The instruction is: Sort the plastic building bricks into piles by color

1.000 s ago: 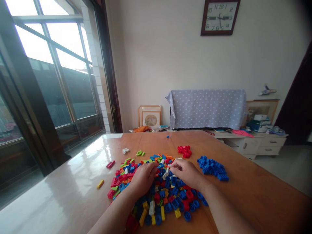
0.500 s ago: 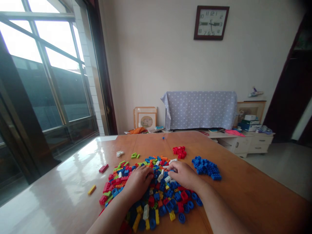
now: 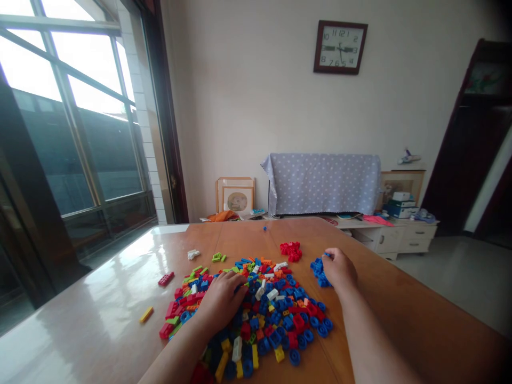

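A big mixed heap of toy bricks [image 3: 276, 308] sits on the shiny brown table [image 3: 392, 325], right in front of the person. Say the middle of that heap is the middle of a clock, with 12 at the far end of the table.

The left hand [image 3: 223, 300] is on the heap's 10 o'clock side. Its fingers are bent and close together. From where I stand, I can't tell if there is a brick under them.

The right hand [image 3: 341, 270] is away from the heap, over at 2 o'clock, on top of a pile of blue bricks [image 3: 319, 274]. It is narrow, with the fingertips close to each other. A bit of blue shows right at the tips, but I can't tell if it is pinched or just part of the pile. The hand hides much of that pile.

Other little groups lie around. Red bricks [image 3: 290, 252] are bunched at 1 o'clock. Green bricks [image 3: 218, 258] are at 11, and white bricks [image 3: 193, 254] are just beside them, nearer to 10. A pinkish-red brick [image 3: 166, 279] lies at 10, and a yellow brick [image 3: 146, 314] at 9. One tiny blue piece [image 3: 264, 228] is well apart, way up at 12.
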The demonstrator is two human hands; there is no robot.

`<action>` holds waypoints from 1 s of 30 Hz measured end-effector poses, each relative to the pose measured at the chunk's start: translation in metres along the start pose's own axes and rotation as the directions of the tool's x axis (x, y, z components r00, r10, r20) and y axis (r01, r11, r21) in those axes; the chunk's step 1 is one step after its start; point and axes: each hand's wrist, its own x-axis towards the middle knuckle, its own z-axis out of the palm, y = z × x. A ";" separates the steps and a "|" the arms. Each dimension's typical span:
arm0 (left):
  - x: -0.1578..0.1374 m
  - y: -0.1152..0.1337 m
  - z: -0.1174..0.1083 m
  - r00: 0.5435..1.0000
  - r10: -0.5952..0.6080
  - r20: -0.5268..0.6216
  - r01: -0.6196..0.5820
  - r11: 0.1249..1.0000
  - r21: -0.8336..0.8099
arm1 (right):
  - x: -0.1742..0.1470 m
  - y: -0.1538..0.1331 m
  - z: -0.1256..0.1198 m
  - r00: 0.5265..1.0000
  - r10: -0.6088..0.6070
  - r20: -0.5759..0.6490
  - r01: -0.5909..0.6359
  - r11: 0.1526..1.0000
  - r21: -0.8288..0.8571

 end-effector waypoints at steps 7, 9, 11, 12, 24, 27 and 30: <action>-0.002 0.000 -0.004 1.000 -0.024 -0.010 0.024 0.999 0.028 | -0.003 -0.004 0.000 0.996 0.073 -0.054 -0.077 0.995 -0.063; -0.002 -0.002 -0.003 0.999 -0.032 -0.015 0.033 0.998 0.049 | -0.003 -0.008 0.000 0.998 0.032 -0.052 -0.033 0.999 -0.033; -0.002 -0.004 -0.002 0.999 -0.041 -0.020 0.042 0.996 0.076 | -0.006 -0.015 0.002 0.999 -0.037 -0.029 0.038 0.999 0.022; -0.002 -0.005 -0.002 0.999 -0.047 -0.024 0.049 0.995 0.089 | -0.009 -0.019 0.004 0.997 -0.077 -0.013 0.077 0.996 0.051; -0.003 0.001 0.002 0.998 -0.063 -0.004 0.063 0.992 0.105 | -0.098 -0.099 0.028 0.745 -0.639 0.192 0.555 0.753 0.353; -0.003 0.001 0.003 0.998 -0.043 -0.036 0.046 0.995 0.089 | -0.106 -0.106 0.026 0.731 -0.654 0.193 0.548 0.732 0.404; -0.003 0.003 0.001 0.997 -0.007 -0.081 0.011 0.999 0.049 | -0.109 -0.111 0.022 0.732 -0.645 0.219 0.481 0.717 0.505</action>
